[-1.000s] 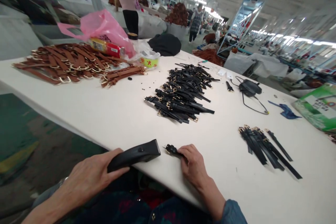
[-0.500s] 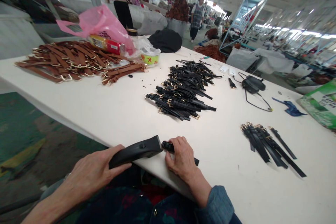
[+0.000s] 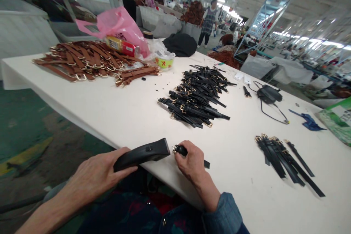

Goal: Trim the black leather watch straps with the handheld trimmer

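My left hand (image 3: 120, 164) is closed around a black handheld tool (image 3: 145, 153), shaped like a hair clipper, with a slider on its side. The tool's wide end points right, toward my right hand (image 3: 192, 161). That hand pinches a black buckle strap (image 3: 180, 149) near its metal buckle. The strap's tail shows past the palm; its middle is hidden by my fingers. A small gap separates the tool from the buckle. Beyond my hands lies a large heap of black buckle straps (image 3: 197, 95). To the right is a smaller group of black straps (image 3: 282, 159).
Brown straps (image 3: 90, 60) are piled at the far left of the white table (image 3: 90, 106), beside a pink plastic bag (image 3: 120, 25). A black pouch with a cord (image 3: 269, 94), a blue cloth (image 3: 309, 121) and a green package (image 3: 338, 119) lie right. Two people stand beyond.
The view has shifted slightly, moving the table's things in the picture. My right hand's fingers have turned, and the strap's buckle end shows more plainly. My left hand still holds the tool.
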Available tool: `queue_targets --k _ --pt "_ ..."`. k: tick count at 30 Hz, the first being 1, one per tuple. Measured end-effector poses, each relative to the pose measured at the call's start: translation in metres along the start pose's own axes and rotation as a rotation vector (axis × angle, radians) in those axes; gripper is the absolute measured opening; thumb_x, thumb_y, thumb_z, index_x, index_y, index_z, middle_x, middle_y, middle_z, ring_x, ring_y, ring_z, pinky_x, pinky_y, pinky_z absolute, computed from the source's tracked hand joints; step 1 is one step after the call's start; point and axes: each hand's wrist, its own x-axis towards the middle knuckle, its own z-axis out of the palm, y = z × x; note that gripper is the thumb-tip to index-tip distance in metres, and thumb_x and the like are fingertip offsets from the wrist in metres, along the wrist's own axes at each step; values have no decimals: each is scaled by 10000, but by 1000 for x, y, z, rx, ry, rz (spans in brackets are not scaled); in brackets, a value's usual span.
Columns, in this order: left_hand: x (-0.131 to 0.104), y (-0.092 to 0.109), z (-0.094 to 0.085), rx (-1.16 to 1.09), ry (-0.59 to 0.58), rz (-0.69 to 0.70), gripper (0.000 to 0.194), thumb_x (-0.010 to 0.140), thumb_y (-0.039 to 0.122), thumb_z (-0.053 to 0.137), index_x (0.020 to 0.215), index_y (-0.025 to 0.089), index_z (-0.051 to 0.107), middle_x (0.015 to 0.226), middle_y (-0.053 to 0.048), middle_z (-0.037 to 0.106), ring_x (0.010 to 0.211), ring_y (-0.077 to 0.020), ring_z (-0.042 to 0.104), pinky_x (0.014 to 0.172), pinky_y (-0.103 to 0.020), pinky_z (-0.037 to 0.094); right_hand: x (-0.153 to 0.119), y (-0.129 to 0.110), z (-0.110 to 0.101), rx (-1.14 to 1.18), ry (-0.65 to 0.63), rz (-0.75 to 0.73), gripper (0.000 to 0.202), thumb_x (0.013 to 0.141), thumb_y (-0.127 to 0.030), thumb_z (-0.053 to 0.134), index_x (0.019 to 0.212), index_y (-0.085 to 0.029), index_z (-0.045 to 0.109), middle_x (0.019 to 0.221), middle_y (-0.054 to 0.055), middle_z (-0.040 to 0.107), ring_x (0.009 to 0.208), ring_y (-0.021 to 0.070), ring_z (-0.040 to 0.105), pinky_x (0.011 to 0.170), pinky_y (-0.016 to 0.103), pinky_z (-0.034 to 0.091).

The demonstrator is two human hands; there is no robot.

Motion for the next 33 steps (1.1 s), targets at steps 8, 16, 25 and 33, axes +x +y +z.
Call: queue_targets --k 8,16,25,33 --pt "2 4 -3 3 19 8 437 813 680 481 969 302 635 871 -26 748 894 -305 700 720 -356 430 -20 9 7 -171 -28 -55 218 891 -401 626 1042 -256 688 1024 54 662 957 227 627 731 310 443" --pt "4 17 -2 54 -62 37 463 833 681 443 1040 312 632 918 -35 751 940 -309 701 744 -364 438 -37 28 4 -46 12 -168 442 883 -244 604 1318 -164 600 1167 132 609 1042 253 568 873 386 522" --pt "12 47 -6 154 -119 127 409 872 604 422 1040 283 611 984 -80 752 958 -332 706 779 -408 467 -39 41 8 197 139 -146 252 833 -157 622 1080 -176 665 1175 136 596 1089 244 570 970 411 517" --pt "25 57 -5 309 -150 191 371 902 561 394 1024 251 557 914 -103 747 882 -349 726 716 -400 469 -37 43 7 188 140 -109 169 817 -202 675 981 -165 670 1154 139 612 1120 265 551 989 437 500"
